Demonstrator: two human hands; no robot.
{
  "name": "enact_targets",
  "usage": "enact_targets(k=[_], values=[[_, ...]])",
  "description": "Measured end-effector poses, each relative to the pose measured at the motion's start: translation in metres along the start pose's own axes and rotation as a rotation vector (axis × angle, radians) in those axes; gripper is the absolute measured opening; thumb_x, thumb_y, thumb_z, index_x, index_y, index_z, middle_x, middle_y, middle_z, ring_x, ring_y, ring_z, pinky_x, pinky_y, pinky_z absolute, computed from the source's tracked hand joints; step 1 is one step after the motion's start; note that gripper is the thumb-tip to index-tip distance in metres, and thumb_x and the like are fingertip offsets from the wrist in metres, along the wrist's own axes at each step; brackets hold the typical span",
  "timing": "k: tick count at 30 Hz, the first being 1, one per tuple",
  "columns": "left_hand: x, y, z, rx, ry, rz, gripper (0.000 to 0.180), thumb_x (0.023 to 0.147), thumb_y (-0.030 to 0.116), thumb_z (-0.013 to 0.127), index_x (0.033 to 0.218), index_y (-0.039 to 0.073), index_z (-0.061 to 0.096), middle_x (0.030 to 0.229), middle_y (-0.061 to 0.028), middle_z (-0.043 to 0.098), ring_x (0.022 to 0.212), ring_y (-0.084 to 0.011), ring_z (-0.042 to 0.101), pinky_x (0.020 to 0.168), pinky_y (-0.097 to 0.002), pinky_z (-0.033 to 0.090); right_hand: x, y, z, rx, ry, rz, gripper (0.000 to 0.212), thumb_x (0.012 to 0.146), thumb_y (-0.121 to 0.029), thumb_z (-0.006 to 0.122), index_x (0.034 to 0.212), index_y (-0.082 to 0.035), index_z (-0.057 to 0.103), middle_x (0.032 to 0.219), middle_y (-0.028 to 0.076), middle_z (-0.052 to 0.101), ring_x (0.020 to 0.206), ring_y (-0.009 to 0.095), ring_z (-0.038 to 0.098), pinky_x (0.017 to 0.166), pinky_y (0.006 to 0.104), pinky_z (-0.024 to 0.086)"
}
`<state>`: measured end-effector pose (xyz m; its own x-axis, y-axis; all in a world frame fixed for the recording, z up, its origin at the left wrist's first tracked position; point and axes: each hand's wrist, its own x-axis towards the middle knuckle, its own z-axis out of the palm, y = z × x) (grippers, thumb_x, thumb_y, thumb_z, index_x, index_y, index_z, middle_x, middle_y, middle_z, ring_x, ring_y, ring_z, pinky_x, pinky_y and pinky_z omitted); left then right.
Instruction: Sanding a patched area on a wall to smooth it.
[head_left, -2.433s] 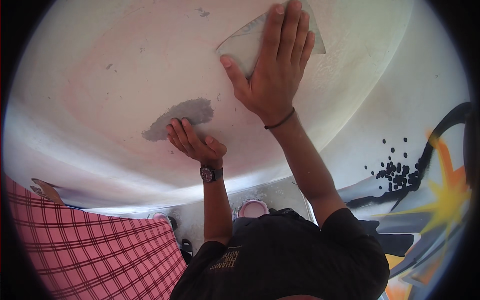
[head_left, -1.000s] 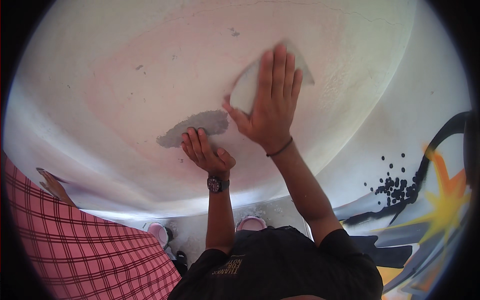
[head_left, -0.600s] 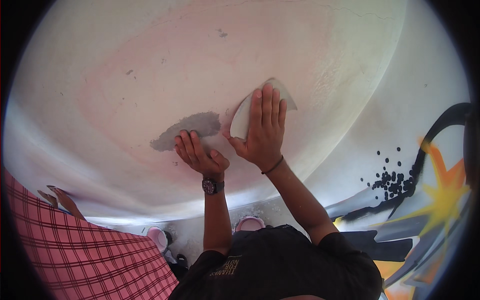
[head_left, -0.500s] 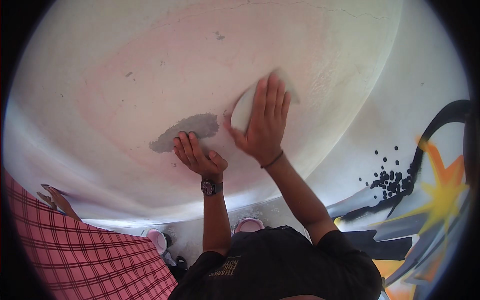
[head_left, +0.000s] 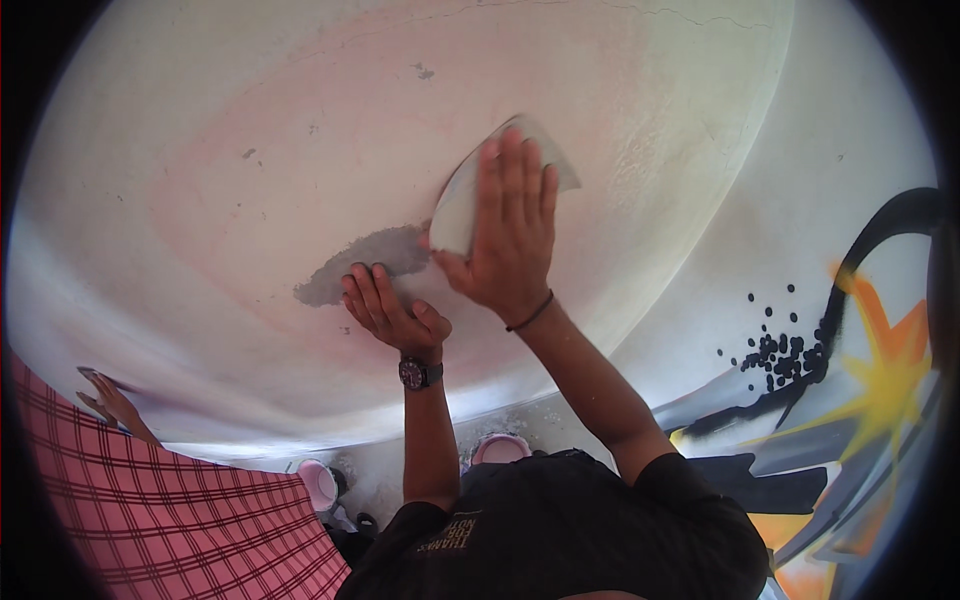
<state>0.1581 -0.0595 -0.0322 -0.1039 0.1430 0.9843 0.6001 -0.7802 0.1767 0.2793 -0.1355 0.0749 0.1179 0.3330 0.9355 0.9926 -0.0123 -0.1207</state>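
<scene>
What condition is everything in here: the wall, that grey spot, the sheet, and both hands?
Wall: pale, pinkish, with small chips.
Grey patch: bare, rough, paint gone.
Sheet: bent, pressed against the wall.
Right hand: fingers spread, flat on the sheet.
Left hand: open, fingertips touching the wall below the patch.

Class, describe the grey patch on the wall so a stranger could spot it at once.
On the pale, pink-tinted wall, look just left of the two raised hands. The grey patch is a rough-edged, slanting smear; the left hand touches its lower edge. Nothing else there is grey and bare.
</scene>
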Motion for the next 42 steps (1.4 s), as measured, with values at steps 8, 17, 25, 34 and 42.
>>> enact_targets(k=[8,17,25,34,42], values=[[-0.001,0.0,0.003,0.002,-0.012,0.007,0.056,0.099,0.032,0.034,0.14,-0.003,0.051,0.149,-0.0231,0.046,0.143,-0.0402,0.037,0.119,-0.0531,0.021,0.053,-0.014,0.005,0.031,0.244,0.062,0.1,0.091,-0.06,0.056,0.155,0.008,0.02,0.16,0.031,0.021,0.148,0.049,0.019,0.118,0.0604,0.013],[-0.001,-0.001,0.0,0.007,-0.009,-0.002,0.056,0.099,0.032,0.034,0.141,-0.003,0.05,0.149,-0.023,0.046,0.143,-0.0401,0.037,0.119,-0.053,0.021,0.019,0.008,0.001,-0.014,0.138,0.097,0.097,0.092,-0.056,0.056,0.155,0.007,0.018,0.159,0.033,0.02,0.148,0.049,0.019,0.118,0.061,0.013],[-0.005,0.0,0.002,-0.001,0.006,0.011,0.056,0.099,0.032,0.034,0.14,-0.003,0.051,0.148,-0.0237,0.047,0.143,-0.0404,0.037,0.119,-0.0535,0.021,0.053,-0.024,0.007,0.084,0.166,-0.041,0.097,0.09,-0.056,0.058,0.156,0.004,0.02,0.162,0.028,0.019,0.15,0.046,0.018,0.118,0.0621,0.012],[-0.005,-0.001,0.001,0.006,-0.016,0.009,0.057,0.099,0.032,0.034,0.14,-0.003,0.051,0.149,-0.0234,0.047,0.143,-0.0402,0.037,0.119,-0.053,0.021,0.047,0.019,-0.005,-0.101,0.27,0.141,0.096,0.092,-0.055,0.056,0.156,0.005,0.019,0.162,0.028,0.018,0.149,0.048,0.017,0.118,0.0609,0.014],[-0.006,-0.004,0.001,0.002,0.001,0.013,0.056,0.1,0.032,0.033,0.14,-0.003,0.051,0.149,-0.023,0.046,0.143,-0.0398,0.037,0.119,-0.0525,0.022,0.024,-0.016,0.013,0.02,0.068,-0.076,0.097,0.085,-0.06,0.059,0.154,0.001,0.031,0.161,0.021,0.028,0.149,0.041,0.024,0.118,0.0603,0.016]])
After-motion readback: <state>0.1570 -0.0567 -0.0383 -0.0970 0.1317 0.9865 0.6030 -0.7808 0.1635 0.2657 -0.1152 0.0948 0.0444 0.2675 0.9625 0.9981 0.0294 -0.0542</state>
